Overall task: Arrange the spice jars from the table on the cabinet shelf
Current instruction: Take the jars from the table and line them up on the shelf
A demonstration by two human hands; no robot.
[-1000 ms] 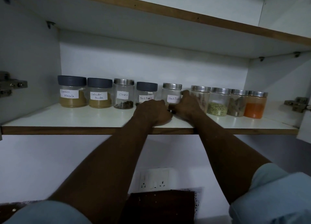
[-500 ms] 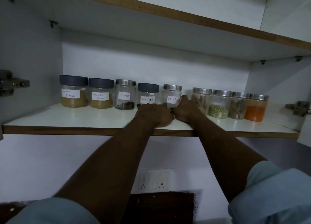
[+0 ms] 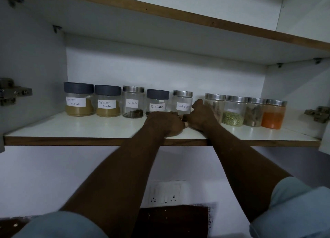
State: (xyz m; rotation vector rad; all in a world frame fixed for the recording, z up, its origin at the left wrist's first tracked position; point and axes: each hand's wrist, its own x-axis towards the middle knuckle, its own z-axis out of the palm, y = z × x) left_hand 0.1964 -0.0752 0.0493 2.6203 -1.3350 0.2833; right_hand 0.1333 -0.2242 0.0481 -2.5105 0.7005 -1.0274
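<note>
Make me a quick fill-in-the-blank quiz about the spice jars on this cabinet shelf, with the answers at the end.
1. The shelf holds ___ jars in a row.
2. The leftmost jar is labelled Garam ___.
3. The label Black Pepper shows on ___ jars.
4. The rightmost jar holds ___ powder.

Answers: nine; Masala; two; orange

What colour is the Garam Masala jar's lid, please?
Dark grey, on the Garam Masala jar; head view.
</note>
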